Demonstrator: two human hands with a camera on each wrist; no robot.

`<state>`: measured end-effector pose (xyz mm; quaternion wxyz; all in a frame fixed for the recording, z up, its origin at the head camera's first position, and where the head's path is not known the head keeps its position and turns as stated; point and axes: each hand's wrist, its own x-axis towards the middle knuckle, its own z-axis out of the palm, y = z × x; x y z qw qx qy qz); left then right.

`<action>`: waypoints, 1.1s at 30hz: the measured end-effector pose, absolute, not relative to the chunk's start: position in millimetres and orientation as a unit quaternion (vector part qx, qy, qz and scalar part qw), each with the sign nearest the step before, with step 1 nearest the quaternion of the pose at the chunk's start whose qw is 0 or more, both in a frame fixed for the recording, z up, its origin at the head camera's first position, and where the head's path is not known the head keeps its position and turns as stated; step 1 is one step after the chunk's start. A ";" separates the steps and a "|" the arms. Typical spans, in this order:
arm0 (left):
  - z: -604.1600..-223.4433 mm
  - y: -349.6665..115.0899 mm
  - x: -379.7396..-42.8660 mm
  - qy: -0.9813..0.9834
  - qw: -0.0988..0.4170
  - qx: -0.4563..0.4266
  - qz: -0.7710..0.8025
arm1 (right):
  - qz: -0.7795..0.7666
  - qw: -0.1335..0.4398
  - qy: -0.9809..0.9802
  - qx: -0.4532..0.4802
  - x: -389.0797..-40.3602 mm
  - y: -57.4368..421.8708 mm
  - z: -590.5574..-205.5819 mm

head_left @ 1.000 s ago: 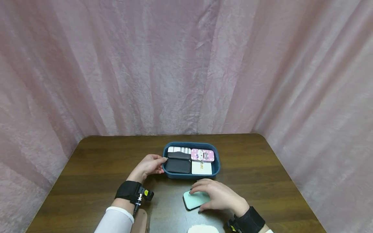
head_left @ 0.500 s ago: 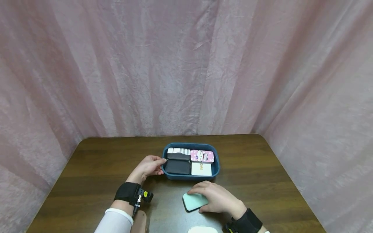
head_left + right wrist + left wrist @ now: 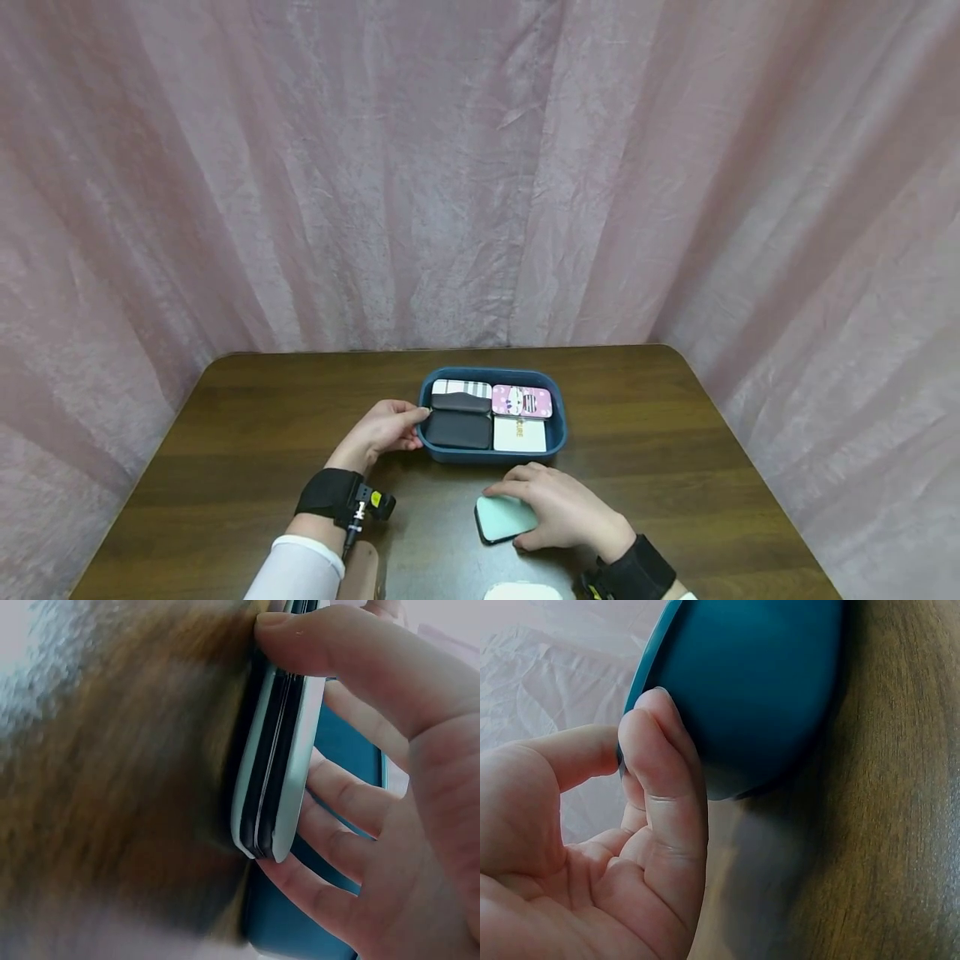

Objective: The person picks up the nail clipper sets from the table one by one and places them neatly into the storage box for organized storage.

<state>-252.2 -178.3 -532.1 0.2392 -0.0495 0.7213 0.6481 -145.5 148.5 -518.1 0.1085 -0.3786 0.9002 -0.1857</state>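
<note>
My left hand (image 3: 386, 429) grips the left end of a blue basket (image 3: 487, 456), thumb at the rim and curled fingers against the outer wall in the left wrist view. Inside lie a striped-and-black case (image 3: 461, 397), a plain black case (image 3: 457, 430), a pink cartoon tin (image 3: 522, 402) and a white flat item with gold letters (image 3: 519, 435). In front of the basket, my right hand (image 3: 562, 508) pinches a flat mint-green case (image 3: 501, 520) by its edges. The right wrist view shows the case's mint shells (image 3: 298, 772) around a black seam, thumb on the near side.
A pale pink object (image 3: 362, 571) lies beside my left forearm, partly cut off. At the bottom edge, a white rounded object (image 3: 522, 592) shows only in part. The brown wooden table (image 3: 660, 433) ends at a pink curtain (image 3: 480, 183).
My right hand's fingers have settled from over the mint-green case onto its edges, and the case has shifted slightly right. The left hand keeps its hold on the basket.
</note>
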 end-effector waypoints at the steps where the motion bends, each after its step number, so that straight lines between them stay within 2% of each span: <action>1: -532.2 -178.7 -251.6 0.722 0.240 -0.048 0.647 | -0.186 0.106 0.901 -0.377 -145.0 148.4 -518.2; 21: -531.5 -175.5 -251.1 0.725 0.235 -0.050 0.646 | -0.197 0.102 0.906 -0.360 -147.3 151.8 -513.7; 33: -508.4 -157.2 -242.1 0.876 0.111 -0.010 0.469 | -0.219 0.101 0.891 -0.385 -148.2 149.2 -493.2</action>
